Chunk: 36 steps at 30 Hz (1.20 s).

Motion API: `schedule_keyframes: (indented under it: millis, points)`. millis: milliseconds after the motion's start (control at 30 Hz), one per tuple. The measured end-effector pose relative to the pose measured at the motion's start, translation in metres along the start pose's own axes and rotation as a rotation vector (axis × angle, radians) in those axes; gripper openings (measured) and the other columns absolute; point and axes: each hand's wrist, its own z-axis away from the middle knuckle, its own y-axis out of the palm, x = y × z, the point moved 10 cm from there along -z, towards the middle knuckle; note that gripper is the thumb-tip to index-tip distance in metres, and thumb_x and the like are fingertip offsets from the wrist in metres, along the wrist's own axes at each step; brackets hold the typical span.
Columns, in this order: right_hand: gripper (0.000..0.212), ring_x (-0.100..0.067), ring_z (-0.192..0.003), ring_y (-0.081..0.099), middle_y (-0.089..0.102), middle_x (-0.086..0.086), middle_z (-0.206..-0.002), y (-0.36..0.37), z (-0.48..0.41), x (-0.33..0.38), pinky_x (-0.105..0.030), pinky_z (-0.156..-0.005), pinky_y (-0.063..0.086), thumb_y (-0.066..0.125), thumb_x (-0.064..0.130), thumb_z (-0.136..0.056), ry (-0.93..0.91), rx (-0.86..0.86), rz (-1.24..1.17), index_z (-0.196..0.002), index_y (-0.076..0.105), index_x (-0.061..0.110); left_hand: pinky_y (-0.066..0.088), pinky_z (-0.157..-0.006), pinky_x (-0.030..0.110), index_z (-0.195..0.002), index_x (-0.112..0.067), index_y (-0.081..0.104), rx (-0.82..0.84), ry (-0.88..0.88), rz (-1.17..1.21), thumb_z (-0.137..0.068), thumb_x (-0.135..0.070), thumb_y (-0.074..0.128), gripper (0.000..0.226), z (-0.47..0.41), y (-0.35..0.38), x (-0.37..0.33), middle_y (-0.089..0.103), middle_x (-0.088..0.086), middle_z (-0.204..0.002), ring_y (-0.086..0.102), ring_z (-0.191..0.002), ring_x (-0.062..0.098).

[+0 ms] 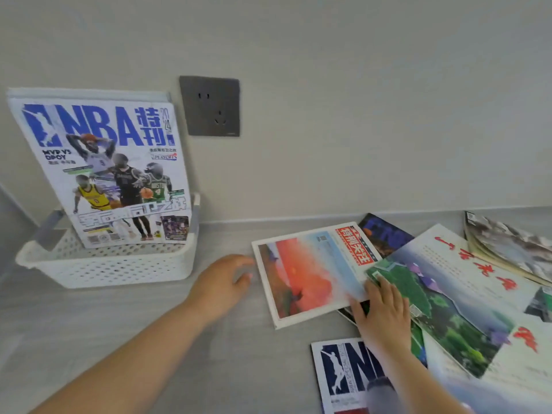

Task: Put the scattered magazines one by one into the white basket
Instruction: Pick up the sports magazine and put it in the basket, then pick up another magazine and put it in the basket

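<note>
Two hands: left hand (221, 281) loose, right hand (383, 312) seemingly atop magazine (301, 274).

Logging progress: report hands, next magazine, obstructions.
Left hand empty beside red-cover magazine; right hand flat on its near corner. One NBA magazine standing in white basket. Green-cover magazine seems to overlap the red one's right edge.

Looks like a room in a home, though hard to say which room. Plain pale wall (358, 85) with a dark grey plug socket (209, 106) set in it. Below that, a grey wood-look surface (254, 354), floor or table top, hard to tell. On it, a white plastic basket (119, 270) full of small holes, with a basketball magazine (104, 174) stood up inside, and more magazines (310, 273) spread about beside it.
</note>
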Motion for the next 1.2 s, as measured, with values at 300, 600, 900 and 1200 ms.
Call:
schedule_keyframes:
  millis: [300, 600, 900, 1200]
  points:
    - [0.061, -0.025, -0.143, -0.007, -0.005, -0.007, -0.156, 0.016, -0.004, -0.002, -0.042, -0.114, -0.011, 0.014, 0.051, -0.09, -0.079, 0.017, 0.023, -0.143, 0.004, 0.022, 0.025, -0.111, 0.036, -0.139, -0.015, 0.025, 0.129, -0.202, -0.322, -0.079, -0.041, 0.058, 0.073, -0.076, 0.07, 0.013, 0.029, 0.009, -0.148, 0.026, -0.137, 0.025]
    - [0.061, -0.028, -0.142, -0.014, -0.009, -0.008, -0.155, 0.023, -0.007, -0.001, -0.04, -0.104, -0.023, 0.012, 0.052, -0.09, -0.137, 0.033, 0.04, -0.143, 0.001, 0.025, 0.034, -0.097, 0.036, -0.127, -0.02, 0.04, 0.211, -0.304, -0.557, -0.061, -0.05, 0.071, 0.079, -0.102, 0.069, 0.019, 0.051, 0.01, -0.127, 0.042, -0.12, 0.03]
    - [0.059, -0.024, -0.142, -0.015, -0.009, -0.007, -0.155, 0.018, 0.0, 0.001, -0.038, -0.112, -0.015, 0.014, 0.053, -0.091, -0.167, 0.112, 0.015, -0.143, 0.007, 0.027, 0.039, -0.067, 0.03, -0.083, -0.017, 0.037, 0.013, -0.161, -0.46, -0.088, -0.029, 0.047, 0.016, -0.052, 0.032, -0.019, 0.066, 0.012, -0.095, 0.06, -0.091, 0.031]
    - [0.057, -0.027, -0.127, 0.04, 0.035, -0.013, -0.145, -0.018, 0.013, 0.035, -0.034, -0.1, 0.034, 0.046, 0.024, -0.091, 0.279, 0.26, -1.044, -0.14, 0.021, 0.009, 0.029, -0.049, 0.025, -0.058, -0.026, 0.03, -0.219, -0.053, -0.043, -0.082, -0.022, 0.06, 0.038, 0.02, -0.053, -0.023, 0.05, -0.009, -0.053, 0.049, -0.057, 0.018]
